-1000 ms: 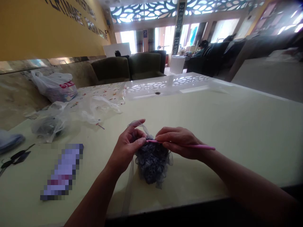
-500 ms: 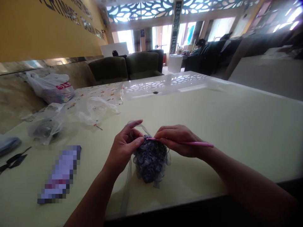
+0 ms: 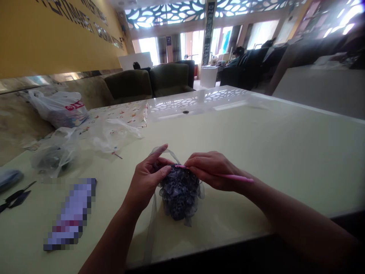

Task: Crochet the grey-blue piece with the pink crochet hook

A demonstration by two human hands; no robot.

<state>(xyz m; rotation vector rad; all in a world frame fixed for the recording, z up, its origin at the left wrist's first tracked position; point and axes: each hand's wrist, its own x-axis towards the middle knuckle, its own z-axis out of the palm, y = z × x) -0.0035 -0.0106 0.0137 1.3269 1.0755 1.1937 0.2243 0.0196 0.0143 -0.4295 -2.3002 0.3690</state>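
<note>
A ruffled, dark grey-blue crocheted piece [image 3: 181, 196] rests on the pale table near its front edge. My left hand [image 3: 152, 173] pinches its upper left side, with the index finger raised. Over that finger runs a sheer grey ribbon [image 3: 171, 153], and its length also hangs down below the hand. Between the fingers of my right hand [image 3: 212, 169] is a pink crochet hook [image 3: 235, 177]. The hook's tip lies at the top edge of the crocheted piece, close to my left thumb. Exactly where the tip meets the ribbon is too small to make out.
Black scissors [image 3: 17, 196] and a blurred-out purple item [image 3: 71, 213] lie at the left. Behind them are clear plastic bags [image 3: 53, 156], a small pink pin-like item [image 3: 117, 155] and a white carrier bag [image 3: 61, 108]. Green chairs [image 3: 169, 78] stand beyond the table; a person [image 3: 237, 57] sits farther back.
The whole view has shifted slightly. Both hands keep their hold, and the hook's rear end has tilted a little lower. Little else differs.
</note>
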